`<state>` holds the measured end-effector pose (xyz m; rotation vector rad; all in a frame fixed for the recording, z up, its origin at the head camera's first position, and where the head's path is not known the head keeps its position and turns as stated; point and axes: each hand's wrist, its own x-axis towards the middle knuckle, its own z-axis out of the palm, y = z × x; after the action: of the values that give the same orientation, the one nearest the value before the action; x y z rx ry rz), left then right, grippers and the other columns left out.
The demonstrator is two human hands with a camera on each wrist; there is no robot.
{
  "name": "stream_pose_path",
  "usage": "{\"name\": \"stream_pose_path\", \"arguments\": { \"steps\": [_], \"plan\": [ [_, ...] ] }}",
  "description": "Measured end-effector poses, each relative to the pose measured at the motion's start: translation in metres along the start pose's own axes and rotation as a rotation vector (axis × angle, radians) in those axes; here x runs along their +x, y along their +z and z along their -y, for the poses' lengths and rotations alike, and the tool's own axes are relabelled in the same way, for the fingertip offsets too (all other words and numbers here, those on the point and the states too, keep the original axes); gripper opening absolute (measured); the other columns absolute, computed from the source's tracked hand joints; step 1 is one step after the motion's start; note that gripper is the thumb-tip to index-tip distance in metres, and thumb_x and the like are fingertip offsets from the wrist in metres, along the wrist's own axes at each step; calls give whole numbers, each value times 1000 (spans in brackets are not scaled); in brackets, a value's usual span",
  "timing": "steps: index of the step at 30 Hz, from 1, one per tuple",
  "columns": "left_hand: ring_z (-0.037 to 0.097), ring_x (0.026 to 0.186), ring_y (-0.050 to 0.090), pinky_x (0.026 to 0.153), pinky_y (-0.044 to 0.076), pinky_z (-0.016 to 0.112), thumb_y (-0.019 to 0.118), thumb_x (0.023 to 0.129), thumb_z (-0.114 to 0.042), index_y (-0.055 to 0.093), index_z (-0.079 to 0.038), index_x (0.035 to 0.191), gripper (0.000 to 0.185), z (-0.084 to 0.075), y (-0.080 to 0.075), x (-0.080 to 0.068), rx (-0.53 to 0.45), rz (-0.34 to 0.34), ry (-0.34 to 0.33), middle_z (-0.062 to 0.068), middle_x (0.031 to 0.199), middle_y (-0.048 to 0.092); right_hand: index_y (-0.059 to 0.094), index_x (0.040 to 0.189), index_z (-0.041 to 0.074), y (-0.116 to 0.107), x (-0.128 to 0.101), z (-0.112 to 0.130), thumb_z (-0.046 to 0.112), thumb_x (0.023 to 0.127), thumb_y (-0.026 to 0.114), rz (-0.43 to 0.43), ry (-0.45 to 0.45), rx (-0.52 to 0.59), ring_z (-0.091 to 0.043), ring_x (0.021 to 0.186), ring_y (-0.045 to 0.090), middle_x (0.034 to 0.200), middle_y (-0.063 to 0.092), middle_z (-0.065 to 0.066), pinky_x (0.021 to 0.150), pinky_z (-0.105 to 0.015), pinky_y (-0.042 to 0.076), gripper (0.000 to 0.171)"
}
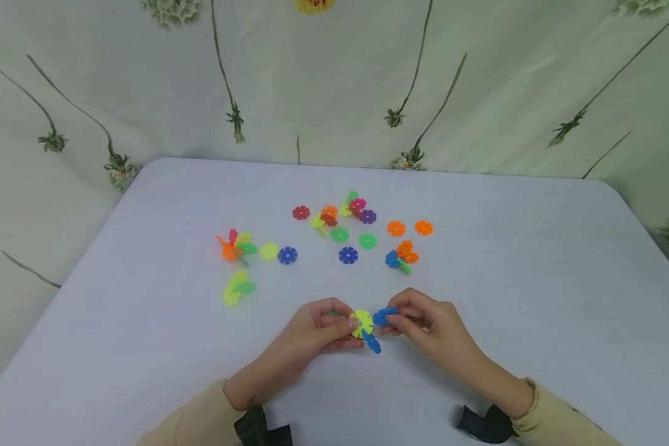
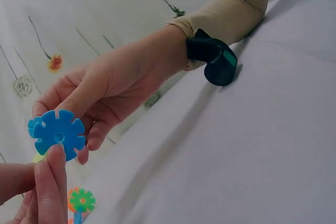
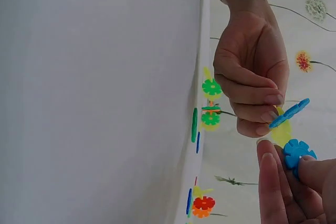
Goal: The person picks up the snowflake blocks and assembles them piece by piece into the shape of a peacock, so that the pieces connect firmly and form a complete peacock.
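Both hands meet over the front middle of the table. My left hand (image 1: 320, 328) pinches a yellow notched plastic disc (image 1: 362, 323) between thumb and fingers. Slotted into its lower edge is a blue disc (image 1: 371, 342), which stands out edge-on in the right wrist view (image 3: 290, 114). A bit of green shows behind the left fingers, mostly hidden. My right hand (image 1: 432, 322) pinches another blue disc (image 1: 384, 316) by thumb and forefinger, held right at the yellow disc's right edge. In the left wrist view a blue disc (image 2: 60, 135) overlaps the fingertips.
Loose discs lie farther back, among them a red disc (image 1: 301, 213), an orange disc (image 1: 424, 228) and a purple-blue disc (image 1: 348, 255). Joined clusters stand among them: an orange-and-blue cluster (image 1: 406, 253), a mixed-colour cluster (image 1: 235, 248) and a yellow-green cluster (image 1: 237, 288). The white table (image 1: 535, 266) ends at a flowered curtain.
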<state>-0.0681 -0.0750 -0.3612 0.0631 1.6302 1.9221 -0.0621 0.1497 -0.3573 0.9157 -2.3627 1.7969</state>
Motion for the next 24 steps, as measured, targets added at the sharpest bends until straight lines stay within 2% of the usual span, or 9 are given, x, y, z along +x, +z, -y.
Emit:
{"name": "stream_pose_path", "arguments": {
  "steps": [6,11,18,22,24],
  "plan": [
    [23,84,67,82,50,32,61,92,-11,52,2,101,19,0,2,-1,-64,-14,-31,16,91,68,60,94,3,3,-1,0,-13,82,63,-25,-66,-74,-15,75,68,83,69,-5,64,-26,54,20],
    [22,84,67,82,50,29,59,92,-9,50,-1,94,12,-1,6,-2,-128,9,-49,16,93,68,60,94,2,7,-2,-2,-18,79,62,-30,-150,-112,-16,73,68,81,69,-6,63,-23,53,25],
    [17,75,67,78,51,27,57,92,-3,50,-4,86,10,1,9,-3,-196,29,-75,12,86,67,63,90,3,15,-6,-6,-22,76,62,-5,-230,-139,-14,67,64,78,66,-2,63,-21,53,28],
    [16,75,67,76,51,25,56,92,-2,50,-4,86,9,2,8,-1,-194,27,-75,11,84,67,63,90,5,18,-6,-4,-19,79,62,-25,-215,-184,-11,66,61,77,64,2,64,-20,52,26],
    [18,78,67,77,51,25,57,93,-5,51,-3,89,8,-2,7,2,-141,29,-60,13,86,68,64,92,6,16,-4,-2,-15,81,62,-31,-179,-212,-10,68,61,78,64,4,65,-20,52,24]
  ]
}}
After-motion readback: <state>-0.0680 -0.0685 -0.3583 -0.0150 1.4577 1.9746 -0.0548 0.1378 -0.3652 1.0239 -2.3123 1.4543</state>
